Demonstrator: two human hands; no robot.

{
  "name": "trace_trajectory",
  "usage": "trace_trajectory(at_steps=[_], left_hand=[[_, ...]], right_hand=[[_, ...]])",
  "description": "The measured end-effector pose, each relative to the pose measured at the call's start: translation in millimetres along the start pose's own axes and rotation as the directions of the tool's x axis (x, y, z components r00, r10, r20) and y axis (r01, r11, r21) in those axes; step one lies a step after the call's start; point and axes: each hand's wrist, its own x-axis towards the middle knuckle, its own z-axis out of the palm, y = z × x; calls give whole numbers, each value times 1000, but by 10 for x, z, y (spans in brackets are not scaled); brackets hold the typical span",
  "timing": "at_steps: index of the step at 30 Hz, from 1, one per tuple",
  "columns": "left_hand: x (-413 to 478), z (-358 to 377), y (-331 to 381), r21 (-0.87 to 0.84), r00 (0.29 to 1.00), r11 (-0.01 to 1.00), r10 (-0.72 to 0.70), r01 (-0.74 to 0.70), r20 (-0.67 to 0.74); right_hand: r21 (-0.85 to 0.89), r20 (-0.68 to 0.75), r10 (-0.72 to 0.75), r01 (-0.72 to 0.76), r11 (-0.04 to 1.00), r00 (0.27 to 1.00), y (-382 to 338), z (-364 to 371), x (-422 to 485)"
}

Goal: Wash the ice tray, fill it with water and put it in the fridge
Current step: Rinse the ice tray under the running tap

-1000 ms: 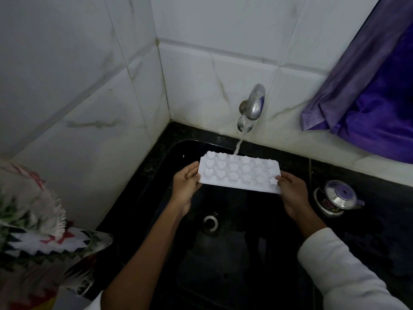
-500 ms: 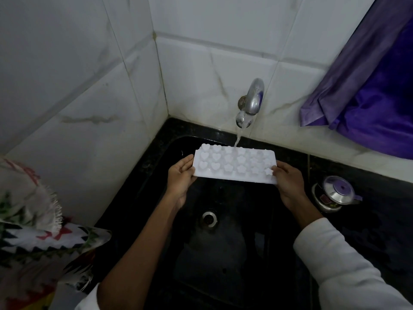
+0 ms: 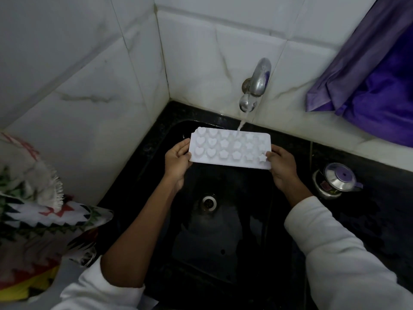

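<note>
A white ice tray [image 3: 228, 161] with heart and star shaped cells is held level over a black sink [image 3: 223, 242]. My left hand [image 3: 177, 163] grips its left end and my right hand [image 3: 282, 167] grips its right end. A metal tap [image 3: 257, 83] on the tiled back wall runs, and its stream of water lands on the far edge of the tray near the middle. The sink's drain [image 3: 209, 202] shows below the tray.
A small steel pot with a purple lid [image 3: 335, 180] stands on the black counter right of the sink. Purple cloth [image 3: 375, 70] hangs at the upper right. A patterned cloth [image 3: 38, 220] lies at the left. White tiled walls close the corner.
Both hands have kept their grip on the tray under the running tap; the tray has shifted slightly toward the wall, so the stream now falls at its far edge.
</note>
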Motion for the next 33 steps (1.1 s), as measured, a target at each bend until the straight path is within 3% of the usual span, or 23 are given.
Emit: trace_trajectory(at_steps=[12, 22, 33], left_hand=[[54, -70, -57, 18, 995, 1000, -21, 22, -97], [176, -181, -164, -31, 978, 999, -33, 27, -208], [202, -271, -202, -55, 964, 998, -19, 5, -265]], right_hand=[[-28, 80, 20, -17, 999, 997, 99, 47, -20], [124, 246, 10, -42, 991, 969, -9, 131, -119], [137, 297, -25, -16, 990, 955, -1, 224, -157]])
